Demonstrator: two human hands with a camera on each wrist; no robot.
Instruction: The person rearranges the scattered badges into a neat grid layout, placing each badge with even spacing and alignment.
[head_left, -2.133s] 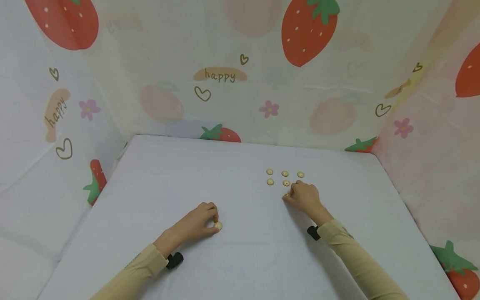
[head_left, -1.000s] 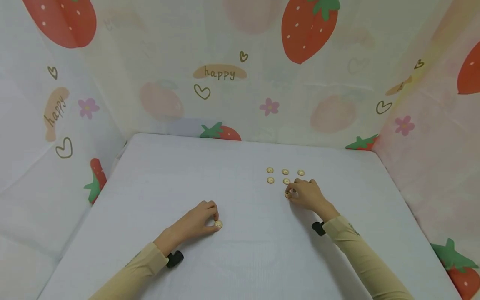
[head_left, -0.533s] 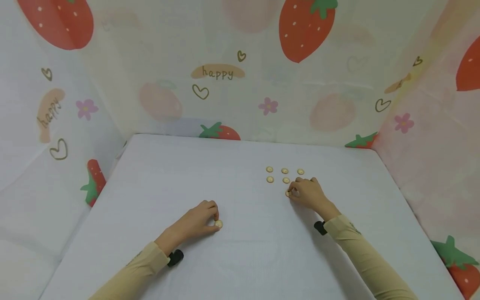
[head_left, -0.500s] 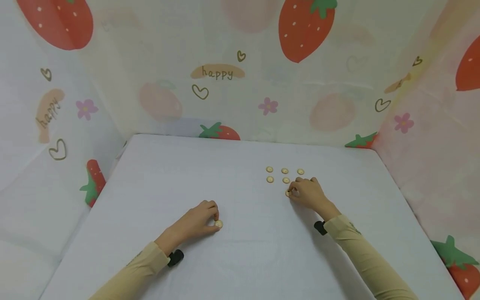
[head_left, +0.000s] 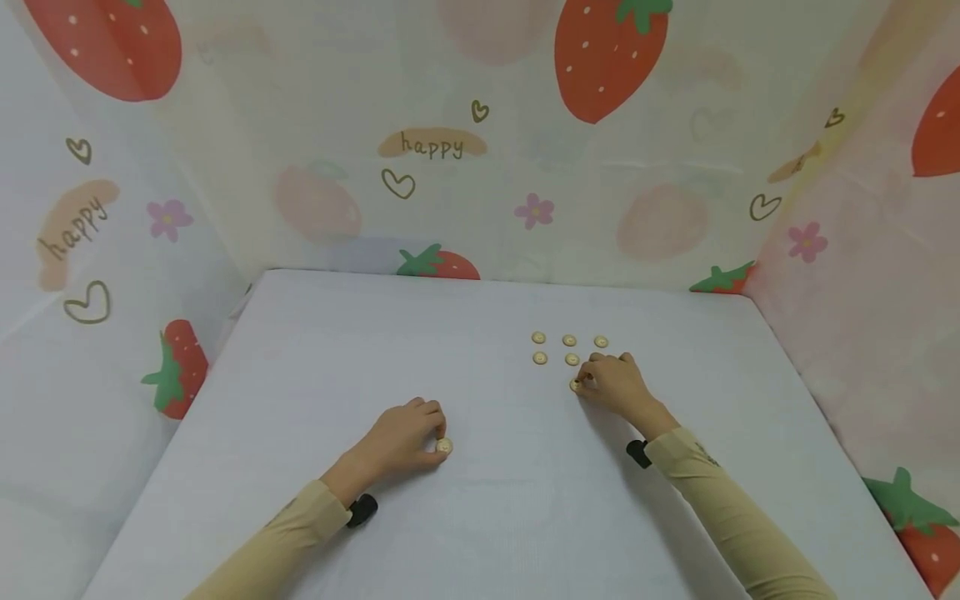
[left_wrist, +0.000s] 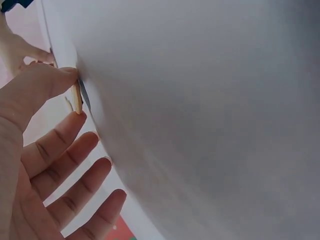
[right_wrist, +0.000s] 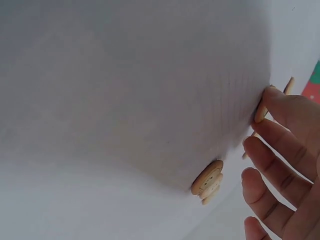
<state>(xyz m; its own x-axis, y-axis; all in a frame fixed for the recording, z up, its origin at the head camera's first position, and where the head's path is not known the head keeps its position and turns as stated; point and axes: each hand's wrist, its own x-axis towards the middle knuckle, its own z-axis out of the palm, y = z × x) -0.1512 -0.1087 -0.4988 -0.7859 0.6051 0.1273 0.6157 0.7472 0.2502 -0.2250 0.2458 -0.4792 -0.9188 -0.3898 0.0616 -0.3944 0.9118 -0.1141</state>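
My left hand pinches a round pale wooden button between thumb and forefinger, low over the white table left of centre. The left wrist view shows that button edge-on, with the other fingers spread apart. Farther right, my right hand holds another wooden button by thumb and fingertip, close to the cloth. Just beyond it lie more buttons: a far row of three, and a nearer row with two showing. My right knuckles reach the right end of the nearer row.
A white cloth covers the table. Strawberry-printed curtains enclose the back and both sides. Each wrist carries a small black camera, the left one and the right one.
My left hand, with its button, has shifted slightly right. My right hand moved a little right at first, tilting its button, and has since stayed almost in place. The resting buttons lie as before.
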